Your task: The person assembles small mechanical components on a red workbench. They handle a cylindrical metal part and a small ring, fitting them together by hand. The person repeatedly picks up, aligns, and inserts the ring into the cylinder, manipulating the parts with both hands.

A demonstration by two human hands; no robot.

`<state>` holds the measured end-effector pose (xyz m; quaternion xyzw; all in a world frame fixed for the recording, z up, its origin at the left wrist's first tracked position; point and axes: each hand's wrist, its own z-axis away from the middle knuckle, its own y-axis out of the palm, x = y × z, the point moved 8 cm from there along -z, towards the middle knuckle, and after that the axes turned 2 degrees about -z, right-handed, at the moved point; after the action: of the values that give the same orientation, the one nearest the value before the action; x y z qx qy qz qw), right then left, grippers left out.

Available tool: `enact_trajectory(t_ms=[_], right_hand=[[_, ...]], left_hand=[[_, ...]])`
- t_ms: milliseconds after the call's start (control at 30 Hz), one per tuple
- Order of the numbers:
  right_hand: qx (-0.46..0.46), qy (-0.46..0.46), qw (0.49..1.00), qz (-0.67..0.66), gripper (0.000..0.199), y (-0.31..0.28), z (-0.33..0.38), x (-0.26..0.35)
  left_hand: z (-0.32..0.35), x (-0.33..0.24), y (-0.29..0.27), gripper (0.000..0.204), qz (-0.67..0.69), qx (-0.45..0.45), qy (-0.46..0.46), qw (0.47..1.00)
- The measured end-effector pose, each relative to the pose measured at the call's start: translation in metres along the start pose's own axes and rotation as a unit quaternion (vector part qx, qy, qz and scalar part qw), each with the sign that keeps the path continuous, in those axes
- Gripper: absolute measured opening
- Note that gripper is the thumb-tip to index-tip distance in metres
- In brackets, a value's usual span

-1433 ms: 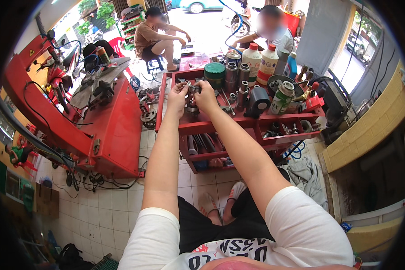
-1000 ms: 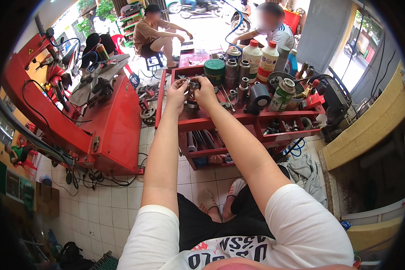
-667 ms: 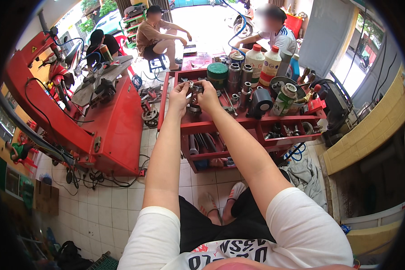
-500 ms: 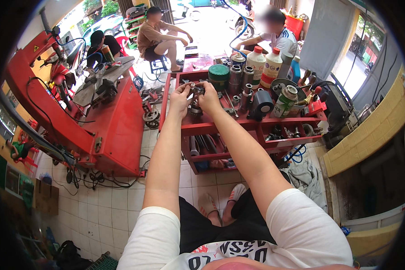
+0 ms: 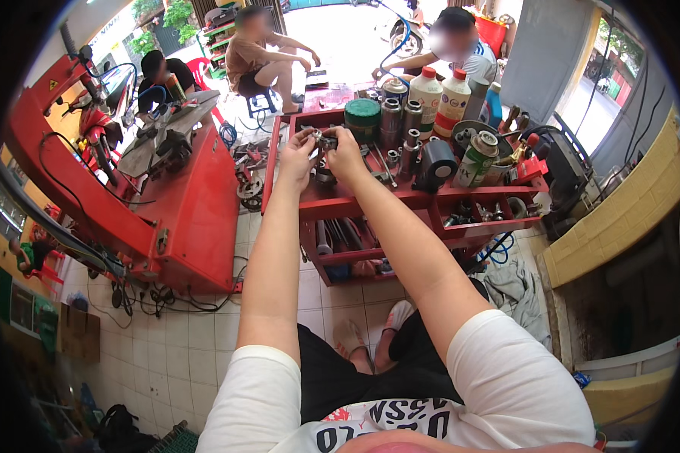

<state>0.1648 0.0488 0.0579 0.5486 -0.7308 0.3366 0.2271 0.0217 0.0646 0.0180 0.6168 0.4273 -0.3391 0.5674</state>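
Note:
Both my arms reach forward over a red tool cart (image 5: 370,202). My left hand (image 5: 298,157) and my right hand (image 5: 347,153) meet above its top shelf and pinch a small dark metal part (image 5: 325,140) between their fingertips. The part is too small to make out in detail. Just behind my hands stand a green-lidded jar (image 5: 363,118) and metal canisters (image 5: 391,121). A black cylinder (image 5: 434,162) and a spray can (image 5: 476,161) sit to the right of my right hand.
A large red machine (image 5: 170,204) stands to the left with cables on the tiled floor beneath it. White bottles (image 5: 440,94) line the cart's back. Three people sit beyond the cart near the open shop front. A yellow wall (image 5: 619,219) runs along the right.
My hands have stayed together over the cart's top shelf, working the small part. The view has tilted slightly, so the cart sits a little lower in the picture.

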Motion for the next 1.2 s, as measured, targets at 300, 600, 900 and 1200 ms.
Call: enact_trajectory(t_ms=[300, 600, 900, 1200], right_hand=[[0.007, 0.020, 1.000, 0.000, 0.038, 0.003, 0.000, -0.003], [-0.006, -0.014, 1.000, -0.005, 0.037, 0.002, -0.003, -0.003], [-0.002, -0.017, 1.000, 0.002, 0.037, 0.002, -0.002, -0.004], [0.003, -0.015, 1.000, 0.010, 0.037, 0.000, -0.001, -0.004]], left_hand=[[-0.003, 0.007, -0.008, 0.023, -0.014, -0.018, -0.033, 0.999], [-0.009, 0.004, -0.012, 0.033, 0.061, -0.014, -0.017, 0.998], [-0.007, 0.003, -0.008, 0.040, 0.061, -0.013, -0.025, 0.998], [-0.004, -0.002, -0.009, 0.040, 0.089, -0.015, -0.016, 0.996]])
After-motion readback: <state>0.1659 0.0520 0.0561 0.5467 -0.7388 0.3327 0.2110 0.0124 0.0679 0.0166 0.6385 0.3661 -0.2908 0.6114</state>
